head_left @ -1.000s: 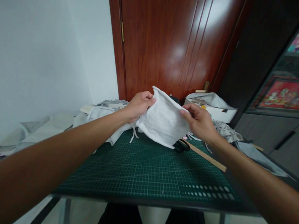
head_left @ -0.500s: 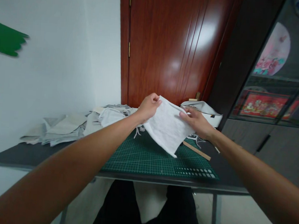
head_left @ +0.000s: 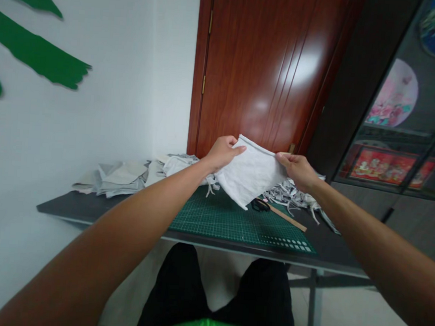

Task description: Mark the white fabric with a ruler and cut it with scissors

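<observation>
A white piece of cloth (head_left: 252,173) hangs in the air over the green cutting mat (head_left: 213,217), its lower corner pointing down toward me. My left hand (head_left: 226,152) pinches its upper left corner, thumb on top. At the upper right corner, my right hand (head_left: 297,169) grips the edge between thumb and fingers. The cloth's top edge is stretched between the two hands. Black-handled scissors (head_left: 260,204) lie on the mat just below the cloth, beside a wooden ruler (head_left: 290,218).
Stacked cloth pieces (head_left: 123,176) lie on the dark table (head_left: 69,207) at the left. Behind my left hand is more white cloth (head_left: 176,164). A heap of fabric strips (head_left: 293,194) sits at the right. A brown door (head_left: 253,76) stands behind the table.
My right hand has moved outward to the cloth's upper right corner, and the top edge is now straighter. The view has shifted, and the scissors now show.
</observation>
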Tool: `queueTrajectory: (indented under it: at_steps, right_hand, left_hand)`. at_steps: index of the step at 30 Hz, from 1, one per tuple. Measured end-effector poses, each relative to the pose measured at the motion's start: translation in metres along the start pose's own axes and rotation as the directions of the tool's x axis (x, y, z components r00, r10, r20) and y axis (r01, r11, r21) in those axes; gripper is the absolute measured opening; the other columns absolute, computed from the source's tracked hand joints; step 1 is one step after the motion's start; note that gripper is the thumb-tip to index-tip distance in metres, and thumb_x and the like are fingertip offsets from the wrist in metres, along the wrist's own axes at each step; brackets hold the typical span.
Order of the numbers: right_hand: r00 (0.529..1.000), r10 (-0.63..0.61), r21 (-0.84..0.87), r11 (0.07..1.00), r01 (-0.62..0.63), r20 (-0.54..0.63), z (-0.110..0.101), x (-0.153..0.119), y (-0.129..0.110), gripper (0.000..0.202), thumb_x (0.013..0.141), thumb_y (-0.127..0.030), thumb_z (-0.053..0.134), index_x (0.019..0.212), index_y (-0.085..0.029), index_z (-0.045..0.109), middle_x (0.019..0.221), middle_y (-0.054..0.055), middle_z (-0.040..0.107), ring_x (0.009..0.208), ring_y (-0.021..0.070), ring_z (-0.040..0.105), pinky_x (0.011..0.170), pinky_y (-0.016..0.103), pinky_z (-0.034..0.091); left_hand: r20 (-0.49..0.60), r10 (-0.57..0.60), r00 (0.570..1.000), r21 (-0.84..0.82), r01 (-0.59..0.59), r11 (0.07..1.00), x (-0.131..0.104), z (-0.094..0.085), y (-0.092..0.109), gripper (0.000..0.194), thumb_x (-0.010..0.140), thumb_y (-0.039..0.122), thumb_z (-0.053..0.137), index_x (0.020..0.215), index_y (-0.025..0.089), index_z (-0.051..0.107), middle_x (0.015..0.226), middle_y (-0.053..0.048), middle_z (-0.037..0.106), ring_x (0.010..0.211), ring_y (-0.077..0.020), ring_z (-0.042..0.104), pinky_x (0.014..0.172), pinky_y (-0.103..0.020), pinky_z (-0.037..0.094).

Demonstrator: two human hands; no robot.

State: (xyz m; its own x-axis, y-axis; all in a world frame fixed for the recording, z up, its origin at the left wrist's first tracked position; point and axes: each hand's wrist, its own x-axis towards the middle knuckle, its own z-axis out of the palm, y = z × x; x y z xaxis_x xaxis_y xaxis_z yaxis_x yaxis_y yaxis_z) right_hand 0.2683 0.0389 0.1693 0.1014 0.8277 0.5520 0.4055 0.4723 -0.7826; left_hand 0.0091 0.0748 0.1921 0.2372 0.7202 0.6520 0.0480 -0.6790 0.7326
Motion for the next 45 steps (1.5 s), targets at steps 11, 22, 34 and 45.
queueTrajectory:
  at_steps: [11, 22, 34, 45]
  right_hand:
    - [0.991, 0.009, -0.063, 0.998, 0.000, 0.134, 0.022, -0.028, -0.029, 0.055, 0.059, -0.063, 0.093, 0.077, -0.022, 0.062, 0.067, -0.001, 0.067, 0.057, 0.0165, 0.058, 0.050, 0.026, 0.042]
    - [0.985, -0.049, 0.119, 0.992, 0.029, 0.167, 0.065, -0.006, -0.010, 0.055, 0.068, -0.046, 0.093, 0.106, -0.023, 0.062, 0.101, 0.005, 0.073, 0.088, 0.0201, 0.070, 0.074, 0.033, 0.062]
    - [0.984, 0.011, 0.235, 0.971, -0.054, 0.180, 0.076, 0.043, 0.033, 0.035, 0.077, -0.051, 0.081, 0.082, -0.024, 0.060, 0.082, 0.002, 0.065, 0.074, 0.0197, 0.061, 0.070, 0.035, 0.057]
    - [0.990, 0.099, 0.160, 0.980, -0.114, 0.102, 0.076, 0.075, 0.088, 0.040, 0.071, -0.042, 0.087, 0.087, -0.026, 0.054, 0.080, 0.001, 0.057, 0.068, 0.0183, 0.054, 0.057, 0.030, 0.043]
  left_hand:
    - [-0.018, 0.059, 0.998, -0.036, -0.060, 0.998, -0.016, -0.017, 0.006, 0.023, 0.089, 0.026, 0.070, 0.070, 0.018, 0.060, 0.069, 0.000, 0.063, 0.065, -0.0129, 0.054, 0.062, -0.025, 0.038]
    - [0.205, -0.015, 0.979, -0.079, 0.032, 0.996, 0.003, -0.005, -0.010, 0.020, 0.091, 0.020, 0.073, 0.072, 0.016, 0.068, 0.071, -0.002, 0.065, 0.063, -0.0118, 0.054, 0.065, -0.028, 0.040]
    - [0.493, -0.352, 0.796, 0.166, 0.311, 0.936, 0.019, -0.020, -0.061, 0.026, 0.058, 0.015, 0.093, 0.076, 0.017, 0.076, 0.077, -0.008, 0.076, 0.062, -0.0213, 0.068, 0.054, -0.029, 0.048]
    - [0.342, -0.346, 0.874, 0.246, 0.271, 0.930, 0.035, -0.060, -0.123, 0.015, 0.058, 0.008, 0.079, 0.063, 0.021, 0.074, 0.066, -0.001, 0.070, 0.061, -0.0171, 0.064, 0.056, -0.024, 0.043]
